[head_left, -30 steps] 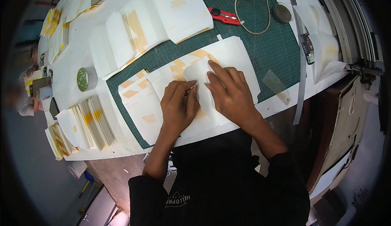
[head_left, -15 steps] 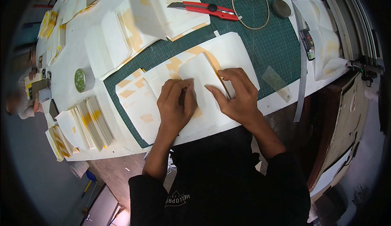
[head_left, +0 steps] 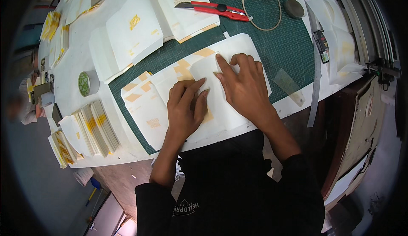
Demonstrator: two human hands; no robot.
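Observation:
A white printed paper sheet (head_left: pixel 154 127) with pale orange blocks lies on the green cutting mat (head_left: pixel 291 45) in front of me. A narrower white panel (head_left: pixel 203 68) is folded over its middle. My left hand (head_left: pixel 187 106) rests on the sheet left of this panel, thumb and fingers apart, its fingertips touching the paper. My right hand (head_left: pixel 245 87) lies flat on the panel's right side, index finger stretched to its far corner and thumb spread. The hand covers most of the panel's right edge. Neither hand grips anything visible.
Folded printed sheets (head_left: pixel 136 34) lie at the back. A red utility knife (head_left: pixel 221 8), blade out, lies on the far mat by a white cable (head_left: pixel 278 13). A tape roll (head_left: pixel 87 83) and a row of folded papers (head_left: pixel 97 130) stand left. A steel ruler (head_left: pixel 314 79) is right.
My right hand has gone from the panel's raised right edge to lying flat on it, and the panel is down. At the back, a standing leaf of the printed sheets has fallen flat leftward.

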